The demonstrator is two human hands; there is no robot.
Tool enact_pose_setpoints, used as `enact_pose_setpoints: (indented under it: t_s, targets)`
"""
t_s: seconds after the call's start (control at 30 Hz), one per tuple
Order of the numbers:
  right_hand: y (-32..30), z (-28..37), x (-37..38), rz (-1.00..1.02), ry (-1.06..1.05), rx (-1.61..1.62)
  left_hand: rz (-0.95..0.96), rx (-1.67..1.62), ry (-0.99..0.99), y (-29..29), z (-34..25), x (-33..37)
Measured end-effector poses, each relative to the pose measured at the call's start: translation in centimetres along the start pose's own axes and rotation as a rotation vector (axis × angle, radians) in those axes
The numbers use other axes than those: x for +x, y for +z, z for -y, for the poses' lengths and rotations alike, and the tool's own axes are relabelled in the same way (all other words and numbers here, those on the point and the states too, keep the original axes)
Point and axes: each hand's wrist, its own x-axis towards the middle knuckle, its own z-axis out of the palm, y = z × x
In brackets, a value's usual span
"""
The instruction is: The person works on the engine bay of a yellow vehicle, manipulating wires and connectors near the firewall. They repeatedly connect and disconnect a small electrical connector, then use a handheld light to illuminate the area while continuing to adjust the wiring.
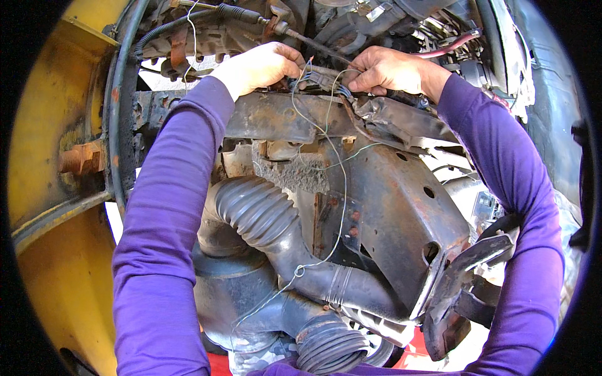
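Note:
My left hand is closed, its thumb and fingers pinched on thin wires at the left end of a small grey wire connector. On the other side my right hand pinches at the connector's right end, where blue wires come out. The fingertips partly hide what each hand grips. Below the connector runs a dark metal crossmember. A long pale loose wire hangs from between my hands, with a loop knotted in it lower down. A thin green wire dangles beside it.
A ribbed black air hose joins a dark canister beneath my arms. To the right stands a rusty metal frame plate with holes. A yellow body panel borders the left, and a black tube runs along it.

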Motion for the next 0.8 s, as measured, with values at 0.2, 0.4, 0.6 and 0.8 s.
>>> enact_pose_setpoints:
  t_s: [0.2,0.4,0.6,0.8]
  targets:
    - [0.1,-0.5,0.1,-0.028,0.015,-0.025,-0.021,0.074,0.051,0.6,-0.5,0.0]
    - [0.4,-0.1,0.1,-0.057,0.013,-0.022,-0.066,0.11,0.087,0.4,0.2,0.2]
    - [-0.1,-0.9,0.4,-0.068,0.027,0.011,-0.188,0.372,0.11,0.9,-0.5,-1.1]
    - [-0.1,-1.1,0.6,-0.079,0.041,-0.01,-0.155,0.477,0.021,1.5,-2.7,-2.8]
